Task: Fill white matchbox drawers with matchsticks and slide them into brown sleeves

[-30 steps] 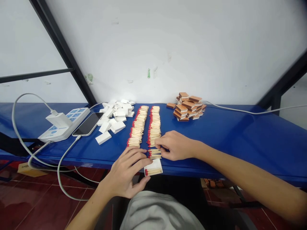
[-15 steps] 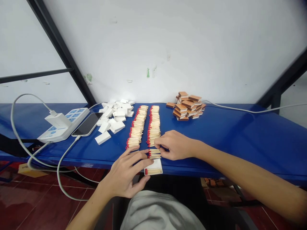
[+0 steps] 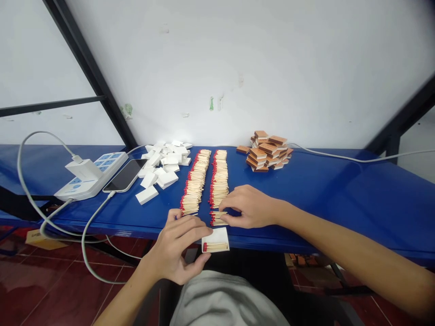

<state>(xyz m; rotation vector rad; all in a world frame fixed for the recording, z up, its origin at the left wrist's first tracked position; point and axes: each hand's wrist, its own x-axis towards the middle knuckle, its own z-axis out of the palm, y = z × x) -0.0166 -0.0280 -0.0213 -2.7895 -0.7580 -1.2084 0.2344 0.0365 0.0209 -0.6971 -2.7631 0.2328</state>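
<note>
My left hand (image 3: 181,242) grips a white matchbox tray (image 3: 219,234) by its left end at the table's front edge. Several red-tipped matches (image 3: 216,246) lie along the near side of this tray. Just beyond it, my right hand (image 3: 249,207) has thumb and forefinger at the stick ends of a small group of matches (image 3: 218,218), with the fingertips close together. That group sits at the near end of the right-hand row of matches (image 3: 220,181). Beside it runs a second long row of matches (image 3: 197,181), heads also to the left.
White matchbox trays (image 3: 166,163) are heaped at the back left, and brown matchboxes (image 3: 270,151) at the back right. A phone (image 3: 125,175) and a power strip (image 3: 91,176) with white cables stand on the left of the blue table (image 3: 326,194).
My left hand has drawn the tray slightly toward me and left, its forefinger now curled back from the match row. My right thumb and forefinger have closed in on the small group of matches.
</note>
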